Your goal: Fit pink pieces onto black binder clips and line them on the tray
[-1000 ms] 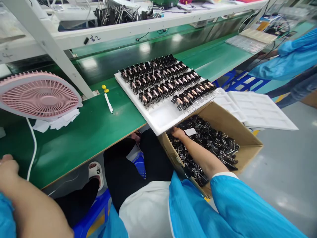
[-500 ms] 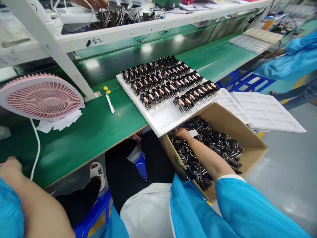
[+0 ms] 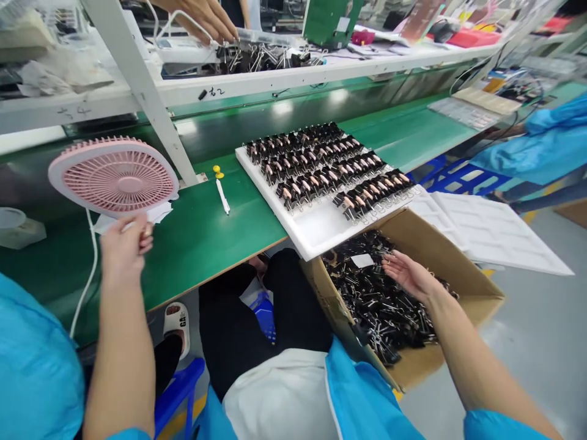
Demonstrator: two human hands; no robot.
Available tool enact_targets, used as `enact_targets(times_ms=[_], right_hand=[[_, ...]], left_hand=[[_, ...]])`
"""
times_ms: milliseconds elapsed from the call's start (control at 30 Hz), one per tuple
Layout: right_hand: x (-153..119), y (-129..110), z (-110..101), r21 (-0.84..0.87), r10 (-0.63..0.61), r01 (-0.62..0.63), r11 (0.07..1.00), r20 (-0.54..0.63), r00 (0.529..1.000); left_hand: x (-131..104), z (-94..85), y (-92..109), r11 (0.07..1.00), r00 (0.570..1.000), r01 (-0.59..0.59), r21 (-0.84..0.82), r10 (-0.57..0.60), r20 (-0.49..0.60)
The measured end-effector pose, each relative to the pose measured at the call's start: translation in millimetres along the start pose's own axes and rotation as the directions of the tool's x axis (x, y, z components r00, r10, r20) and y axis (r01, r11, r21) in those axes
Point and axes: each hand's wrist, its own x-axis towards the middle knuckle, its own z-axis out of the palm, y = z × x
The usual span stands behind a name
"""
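My left hand point(image 3: 128, 239) is over the green bench, just below the pink fan point(image 3: 121, 177). Its fingers are curled in; what they hold, if anything, is too small to make out. Over the cardboard box point(image 3: 477, 287) is my right hand point(image 3: 406, 274), palm turned up and fingers stretched out. Loose black binder clips point(image 3: 367, 299) fill the box beneath it, with a small white piece point(image 3: 362, 261) on top. A white foam tray point(image 3: 307, 238) holds rows of binder clips point(image 3: 316, 180) clamped on small pinkish pieces. Its near-left compartment shows bare white foam.
A white pen point(image 3: 222, 197) and a yellow knob-like object point(image 3: 218, 172) lie on the green bench point(image 3: 197, 250). More white trays point(image 3: 499, 226) are beyond the box. Another person's hand point(image 3: 206, 21) is at the shelf point(image 3: 257, 79). A blue-sleeved co-worker point(image 3: 541, 134) sits at right.
My left hand has come from the left edge up and rightward to below the fan. My right hand has lifted from among the clips, shifted right and opened. The view has shifted slightly.
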Motion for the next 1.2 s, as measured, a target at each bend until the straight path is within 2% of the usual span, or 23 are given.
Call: enact_targets(times_ms=[67,133,167,267,367,433,467,567,633,733,900,1067,1200], right_hand=[[-23,-11,11,0.124,-0.021,0.019,0.992,0.018,1.0],[-49,-27,32,0.226,-0.155,0.131,0.965,0.095,0.983],[-63,-37,47,0.254,-0.239,0.194,0.948,0.16,0.958],[-106,-62,110,0.242,-0.388,0.314,0.918,0.398,0.831],[-137,-67,197,0.178,-0.384,0.355,0.918,0.626,0.678],[-142,-59,257,0.168,-0.367,0.367,0.915,0.722,0.586],[-139,-53,284,0.168,-0.366,0.373,0.913,0.744,0.559],[-115,-35,350,0.167,-0.391,0.411,0.896,0.737,0.551],[-97,-28,377,0.154,-0.411,0.451,0.879,0.725,0.553],[-78,-23,396,0.114,-0.412,0.514,0.85,0.751,0.516],[-67,-21,399,0.096,-0.421,0.588,0.803,0.79,0.446],[-67,-19,398,0.077,-0.436,0.632,0.771,0.787,0.436],[-70,-19,397,0.065,-0.428,0.635,0.77,0.791,0.437]], left_hand=[[-8,32.2,-10,0.998,0.982,0.067,0.015,-0.068,0.174],[-13,56.6,-20,0.996,0.941,0.083,0.026,-0.087,0.326],[-14,65.8,-24,0.997,0.92,0.081,0.016,-0.081,0.383],[-11,82.2,-36,0.997,0.88,0.071,-0.037,-0.045,0.473],[-8,85.8,-42,0.995,0.88,0.066,-0.069,-0.025,0.475],[-7,84.1,-45,0.992,0.885,0.066,-0.106,-0.009,0.466],[-7,82.8,-46,0.989,0.885,0.07,-0.13,-0.001,0.465],[-7,78.9,-48,0.978,0.884,0.089,-0.19,0.01,0.467],[-7,77.2,-49,0.973,0.879,0.101,-0.206,0.009,0.477],[-7,75.8,-49,0.973,0.859,0.105,-0.207,0.016,0.511],[-12,74.8,-49,0.984,0.835,0.075,-0.162,0.027,0.55],[-16,75.3,-48,0.995,0.809,0.034,-0.092,0.027,0.587],[-17,75.4,-49,0.997,0.808,0.017,-0.074,0.03,0.589]])
